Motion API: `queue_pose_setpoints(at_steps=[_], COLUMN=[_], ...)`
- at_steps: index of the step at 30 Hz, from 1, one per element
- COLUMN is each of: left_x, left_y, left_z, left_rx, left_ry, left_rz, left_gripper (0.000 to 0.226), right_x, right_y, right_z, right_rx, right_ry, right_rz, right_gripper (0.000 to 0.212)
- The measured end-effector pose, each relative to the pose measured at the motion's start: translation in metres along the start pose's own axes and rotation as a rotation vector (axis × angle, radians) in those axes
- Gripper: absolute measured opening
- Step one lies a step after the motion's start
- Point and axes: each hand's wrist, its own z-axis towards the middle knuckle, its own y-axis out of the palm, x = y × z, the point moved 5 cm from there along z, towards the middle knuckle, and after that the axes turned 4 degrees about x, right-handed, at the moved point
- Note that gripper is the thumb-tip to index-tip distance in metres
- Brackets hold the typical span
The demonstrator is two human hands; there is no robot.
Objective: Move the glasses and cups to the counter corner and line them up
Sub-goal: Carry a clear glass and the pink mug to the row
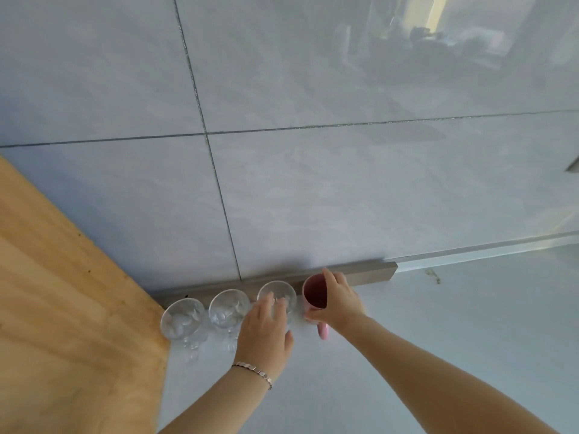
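Three clear stemmed glasses stand in a row along the wall on the white counter (438,324): the left glass (181,319) by the wooden panel, the middle glass (228,310), and the right glass (277,294). A pink cup (314,292) with its handle toward me stands at the row's right end. My left hand (266,333) wraps the right glass from the front, fingers over its rim. My right hand (340,300) grips the pink cup from its right side.
A wooden panel (62,308) closes the corner on the left. The grey tiled wall (313,183) rises behind the row, with a metal strip (369,274) along its base. White counter stretches to the right and toward me.
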Motion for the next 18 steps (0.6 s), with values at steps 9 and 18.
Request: queue_pose_setpoints(at_steps=[9,18], left_x=[0.051,0.267], left_y=[-0.001,0.022], left_z=[-0.041,-0.024], left_rx=[-0.391,-0.444], left_ry=[-0.071,0.055], left_rz=[0.042,-0.052], left_gripper=[0.018,0.027], right_x=[0.08,0.31], right_y=[-0.027,-0.158], right_z=[-0.08,-0.188], right_rx=[-0.226,-0.215], right_ry=[0.031,0.308], right_rz=[-0.311,-0.307], right_gripper=[0.05,0.041])
